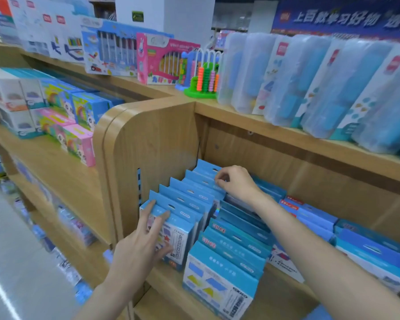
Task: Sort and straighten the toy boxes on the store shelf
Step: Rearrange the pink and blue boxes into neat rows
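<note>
Several blue toy boxes with hang tabs stand in a row (pixel 189 199) on the wooden shelf (pixel 166 282), against its left wall. My left hand (pixel 143 245) lies flat with spread fingers on the face of the front box (pixel 178 241) of that row. My right hand (pixel 236 181) reaches to the back of the row and pinches the top tab of a rear box (pixel 206 172). A second row of blue boxes (pixel 231 255) stands to the right, its front box (pixel 217 285) near the shelf edge.
More blue boxes (pixel 367 252) lie further right on the same shelf. The shelf above carries clear plastic cases (pixel 321 84), a bead abacus (pixel 203 75) and pen sets (pixel 116 49). A neighbouring shelf at left holds panda boxes (pixel 74 125). The aisle floor (pixel 14 262) is lower left.
</note>
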`<action>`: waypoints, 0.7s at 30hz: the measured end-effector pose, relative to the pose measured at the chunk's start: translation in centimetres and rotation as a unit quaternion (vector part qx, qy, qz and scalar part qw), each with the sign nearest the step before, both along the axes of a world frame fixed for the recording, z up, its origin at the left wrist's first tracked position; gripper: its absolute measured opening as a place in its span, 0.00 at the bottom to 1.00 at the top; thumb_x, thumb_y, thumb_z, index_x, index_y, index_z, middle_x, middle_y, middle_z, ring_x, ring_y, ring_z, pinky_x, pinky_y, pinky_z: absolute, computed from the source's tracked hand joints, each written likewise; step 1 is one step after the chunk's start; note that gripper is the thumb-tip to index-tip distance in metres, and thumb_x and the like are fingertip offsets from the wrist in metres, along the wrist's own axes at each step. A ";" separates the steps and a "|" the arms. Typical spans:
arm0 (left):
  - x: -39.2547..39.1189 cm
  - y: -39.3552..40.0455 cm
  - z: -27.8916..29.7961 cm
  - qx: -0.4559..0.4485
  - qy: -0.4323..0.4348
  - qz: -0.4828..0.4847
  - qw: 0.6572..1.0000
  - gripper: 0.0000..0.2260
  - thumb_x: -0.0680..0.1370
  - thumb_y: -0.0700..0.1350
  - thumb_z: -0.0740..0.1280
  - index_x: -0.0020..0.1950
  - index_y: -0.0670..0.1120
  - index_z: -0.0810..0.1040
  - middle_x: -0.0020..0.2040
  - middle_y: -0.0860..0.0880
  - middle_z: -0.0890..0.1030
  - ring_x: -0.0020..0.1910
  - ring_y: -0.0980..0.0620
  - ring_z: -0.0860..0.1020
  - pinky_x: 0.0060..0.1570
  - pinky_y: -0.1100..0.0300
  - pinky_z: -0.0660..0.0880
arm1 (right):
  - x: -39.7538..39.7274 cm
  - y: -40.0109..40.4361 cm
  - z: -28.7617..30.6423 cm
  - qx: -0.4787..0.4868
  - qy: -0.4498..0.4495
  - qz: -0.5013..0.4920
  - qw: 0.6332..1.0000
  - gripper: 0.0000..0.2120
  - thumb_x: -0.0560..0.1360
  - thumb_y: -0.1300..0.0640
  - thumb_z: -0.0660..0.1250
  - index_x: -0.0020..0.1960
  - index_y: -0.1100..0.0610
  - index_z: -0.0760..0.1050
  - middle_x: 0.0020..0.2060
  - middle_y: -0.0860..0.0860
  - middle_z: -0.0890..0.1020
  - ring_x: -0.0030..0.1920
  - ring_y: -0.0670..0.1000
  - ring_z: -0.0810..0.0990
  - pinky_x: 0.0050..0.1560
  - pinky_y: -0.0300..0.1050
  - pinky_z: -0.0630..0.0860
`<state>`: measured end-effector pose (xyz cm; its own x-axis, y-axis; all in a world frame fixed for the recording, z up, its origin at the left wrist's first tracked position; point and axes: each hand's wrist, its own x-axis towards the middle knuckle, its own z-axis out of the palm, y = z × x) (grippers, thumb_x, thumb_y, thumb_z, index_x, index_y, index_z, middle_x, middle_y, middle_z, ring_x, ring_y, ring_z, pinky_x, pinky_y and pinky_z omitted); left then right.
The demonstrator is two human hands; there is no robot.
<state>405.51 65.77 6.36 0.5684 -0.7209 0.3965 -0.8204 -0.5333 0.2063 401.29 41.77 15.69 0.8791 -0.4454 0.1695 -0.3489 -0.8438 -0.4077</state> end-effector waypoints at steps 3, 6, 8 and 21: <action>0.1 -0.8 0.3 0.002 -0.011 -0.010 1.000 0.39 0.51 0.56 0.81 0.58 0.48 0.71 0.62 0.41 0.75 0.20 0.55 0.74 0.22 0.77 0.41 | -1.8 -0.6 2.5 0.021 -0.055 -0.011 0.998 0.06 0.75 0.59 0.63 0.48 0.55 0.78 0.42 0.51 0.80 0.49 0.52 0.76 0.53 0.46 0.74; -0.2 -0.2 0.4 -0.005 -0.008 -0.012 1.000 0.38 0.53 0.50 0.82 0.59 0.47 0.70 0.63 0.39 0.75 0.18 0.54 0.72 0.21 0.77 0.42 | -4.9 -0.9 4.6 0.022 -0.075 -0.025 0.997 0.08 0.75 0.58 0.63 0.53 0.55 0.76 0.44 0.51 0.80 0.47 0.51 0.77 0.52 0.44 0.73; -0.7 0.5 0.8 -0.017 0.006 -0.007 1.000 0.35 0.58 0.45 0.80 0.61 0.45 0.69 0.63 0.40 0.73 0.18 0.54 0.70 0.18 0.75 0.45 | -7.5 -0.8 5.2 0.029 -0.059 -0.022 0.998 0.11 0.75 0.57 0.64 0.57 0.55 0.73 0.46 0.51 0.80 0.48 0.50 0.77 0.53 0.43 0.73; -11.1 -6.2 5.8 -0.249 0.012 -0.201 0.947 0.13 0.75 0.44 0.56 0.55 0.40 0.73 0.52 0.46 0.72 0.52 0.49 0.71 0.52 0.63 0.65 | -34.8 -3.2 4.5 0.048 -0.100 -0.177 0.978 0.14 0.73 0.65 0.67 0.44 0.45 0.73 0.44 0.53 0.82 0.42 0.40 0.79 0.46 0.30 0.72</action>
<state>394.38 59.60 12.14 0.3017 -0.6077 0.7347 -0.9281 -0.0109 0.3722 366.50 38.58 20.17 0.6203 -0.7384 0.2644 -0.5175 -0.6387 -0.5694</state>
